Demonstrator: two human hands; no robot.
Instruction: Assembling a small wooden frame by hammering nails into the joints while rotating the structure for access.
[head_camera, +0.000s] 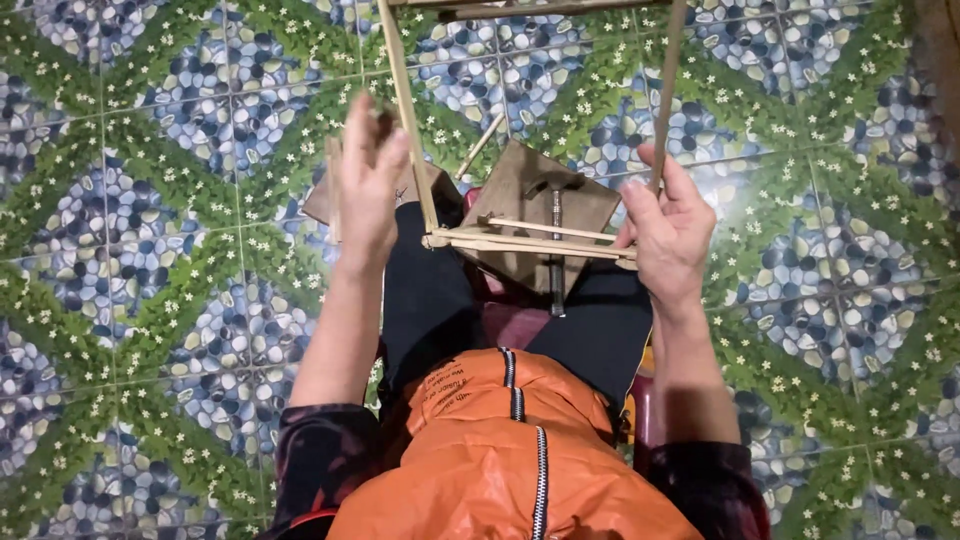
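Gripping: right hand (668, 232) closed on bamboo frame (530, 238) at its right upright; left hand (368, 180) half-open, fingers against left upright; brown board (530, 195) beneath

Orange zipped vest (500, 470), dark mottled sleeves (320, 450) pushed up, black trousers (430, 300).

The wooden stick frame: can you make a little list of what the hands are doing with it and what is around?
Frame: thin wooden stick frame held over the lap
Left hand: left hand raised beside the left upright stick, fingers loosely curled; contact with it unclear
Right hand: right hand closed around the right upright stick, at the crossbar's end
Below the frame: brown wooden board with a dark metal bolt
Clothing: orange zipped jacket, black trousers
Floor: pebble-and-flower patterned tiles
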